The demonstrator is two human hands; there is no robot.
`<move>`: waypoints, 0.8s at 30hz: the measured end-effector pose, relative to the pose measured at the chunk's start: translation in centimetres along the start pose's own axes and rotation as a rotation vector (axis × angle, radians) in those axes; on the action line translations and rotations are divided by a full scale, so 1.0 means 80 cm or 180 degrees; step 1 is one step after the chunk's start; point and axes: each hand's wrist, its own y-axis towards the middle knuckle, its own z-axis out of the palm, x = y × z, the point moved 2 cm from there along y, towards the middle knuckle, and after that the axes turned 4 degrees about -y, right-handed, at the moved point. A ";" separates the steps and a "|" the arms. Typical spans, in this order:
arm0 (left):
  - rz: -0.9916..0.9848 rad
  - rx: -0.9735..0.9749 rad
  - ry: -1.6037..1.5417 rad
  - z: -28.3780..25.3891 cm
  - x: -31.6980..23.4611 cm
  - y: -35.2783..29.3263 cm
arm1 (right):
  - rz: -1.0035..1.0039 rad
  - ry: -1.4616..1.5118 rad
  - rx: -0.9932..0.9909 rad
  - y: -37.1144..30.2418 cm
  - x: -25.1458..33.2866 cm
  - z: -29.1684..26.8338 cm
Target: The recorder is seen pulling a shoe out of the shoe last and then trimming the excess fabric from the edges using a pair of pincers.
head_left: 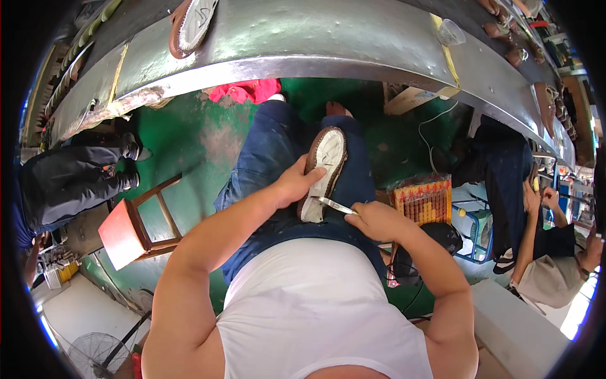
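Note:
A brown shoe (pixel 329 150) rests sole-up over my thighs, its whitish underside facing me and a brown edge running round it. My left hand (pixel 295 181) grips the shoe by its left side, thumb pressed on the underside. In my right hand (pixel 374 220) is a slim silver metal hand tool (pixel 337 206), pointing left. The tool's narrow tip meets the underside near the heel end; its exact kind is too small to make out. My right fingers are closed round its near end.
A metal-topped bench (pixel 315 38) spans the far side, with another upturned shoe (pixel 192 28) on it. To the left stands a red-seated wooden stool (pixel 123 234). A beaded seat cover (pixel 421 201) is at the right. Other people sit at both sides, one showing bare hands (pixel 532 197).

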 end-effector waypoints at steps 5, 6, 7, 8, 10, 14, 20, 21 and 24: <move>0.0014 0.0683 0.0153 -0.008 0.037 -0.044 | -0.0012 0.1113 0.0728 0.011 -0.022 -0.003; 0.0038 0.0672 0.0165 -0.007 0.038 -0.043 | -0.0024 0.1094 0.0710 0.008 -0.025 -0.011; 0.0060 0.0599 0.0168 -0.007 0.042 -0.040 | 0.0226 0.1415 0.0988 0.001 -0.029 -0.018; 0.0085 0.0520 0.0170 -0.008 0.044 -0.039 | 0.0476 0.1729 0.1267 -0.004 -0.029 -0.025; 0.0213 0.0343 0.0302 -0.001 0.044 -0.038 | 0.0294 0.1604 0.0755 -0.012 -0.009 -0.044; 0.0473 0.0080 0.0795 0.007 0.041 -0.032 | -0.0152 0.0657 -0.0739 0.022 0.004 -0.003; -0.0016 0.0120 -0.1176 -0.028 -0.035 -0.076 | 0.0043 0.1820 -0.0866 0.017 -0.024 0.004; 0.0095 0.0157 -0.1243 -0.036 -0.060 -0.091 | 0.0141 0.2308 -0.1073 0.016 -0.036 0.012; 0.0558 -0.0065 -0.0732 -0.055 -0.171 -0.116 | 0.0232 0.2813 -0.1222 0.033 -0.054 0.036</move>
